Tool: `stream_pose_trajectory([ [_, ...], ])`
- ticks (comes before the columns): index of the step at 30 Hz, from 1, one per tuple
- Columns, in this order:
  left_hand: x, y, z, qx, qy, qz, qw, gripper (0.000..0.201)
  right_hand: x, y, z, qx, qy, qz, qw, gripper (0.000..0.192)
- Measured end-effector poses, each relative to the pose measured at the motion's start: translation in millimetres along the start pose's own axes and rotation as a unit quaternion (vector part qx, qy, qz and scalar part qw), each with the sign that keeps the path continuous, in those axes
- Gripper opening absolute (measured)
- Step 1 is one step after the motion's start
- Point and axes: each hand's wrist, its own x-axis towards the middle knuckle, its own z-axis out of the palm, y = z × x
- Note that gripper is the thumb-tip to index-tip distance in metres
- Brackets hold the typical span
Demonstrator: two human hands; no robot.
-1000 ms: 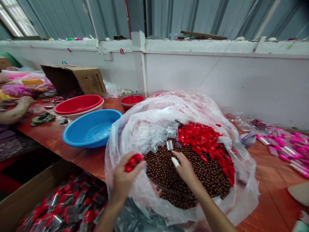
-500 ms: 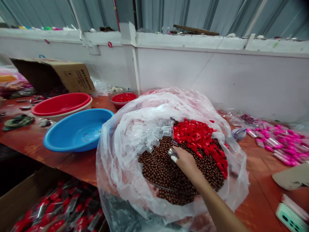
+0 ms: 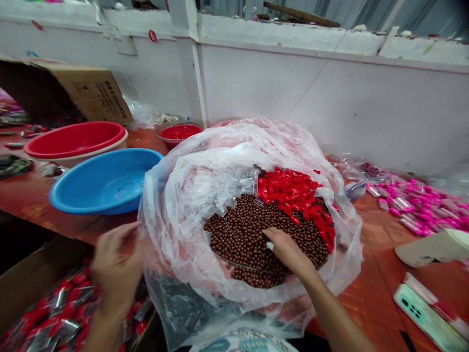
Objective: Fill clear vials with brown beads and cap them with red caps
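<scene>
A large bag of clear plastic [image 3: 161, 230] stands open on the table, its rim rolled down. Brown beads [image 3: 252, 230] fill its middle, with clear plastic tubes [image 3: 234, 188] at the back left and red plastic pieces [image 3: 289, 190] at the back right. My right hand [image 3: 286, 247] is down at the beads, fingers pinched together; whatever is in them is hidden. A white patch shows on its thumb. My left hand [image 3: 119, 266], smeared by motion, is at the bag's left side, above a cardboard box [image 3: 29, 269] of red-capped clear tubes [image 3: 69, 305].
A blue basin [image 3: 102, 183] and a red basin [image 3: 76, 139] stand left of the bag, with a small red bowl [image 3: 179, 133] behind. Pink-capped tubes [image 3: 421, 205] lie to the right, near a pale cup [image 3: 432, 247] and a phone [image 3: 421, 313]. An open carton [image 3: 88, 93] sits back left.
My left hand has risen out of the box to beside the bag. In my right hand, a small clear tube showed before; it is no longer visible. The view has tilted down.
</scene>
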Motion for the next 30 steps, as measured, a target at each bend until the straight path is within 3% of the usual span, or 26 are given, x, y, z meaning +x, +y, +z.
stream_pose_trajectory([
  [2, -11, 39, 20.5, -0.133, -0.082, 0.035, 0.987, 0.025, 4, -6, 10, 0.082, 0.030, -0.008, 0.996, 0.054],
  [5, -36, 78, 61.9, -0.246, -0.253, 0.003, 0.935, 0.025, 5, -8, 20, 0.229, 0.098, 0.009, 0.968, 0.047],
  [10, -73, 103, 125.2, -0.334, -0.471, -0.087, 0.812, 0.034, -1, -7, 28, 0.394, 0.162, 0.051, 0.903, 0.041],
  [12, -84, 109, 140.3, -0.371, -0.516, -0.126, 0.762, 0.039, -5, -9, 32, 0.438, 0.175, 0.058, 0.880, 0.042],
  [14, -90, 113, 149.9, -0.401, -0.531, -0.150, 0.731, 0.042, -9, -8, 33, 0.459, 0.176, 0.054, 0.869, 0.044],
  [17, -91, 116, 159.1, -0.408, -0.529, -0.173, 0.724, 0.041, -16, 0, 26, 0.407, 0.181, 0.053, 0.894, 0.042],
  [20, -84, 112, 167.7, -0.373, -0.532, -0.181, 0.739, 0.038, -21, 22, 7, 0.255, 0.226, 0.097, 0.935, 0.037],
  [25, -75, 110, 185.6, -0.279, -0.545, -0.124, 0.781, 0.028, -12, 61, -22, 0.017, 0.256, 0.193, 0.947, 0.036],
  [30, -81, 123, 206.0, -0.227, -0.542, -0.105, 0.802, 0.032, 2, 74, -25, 0.008, 0.237, 0.146, 0.960, 0.032],
])
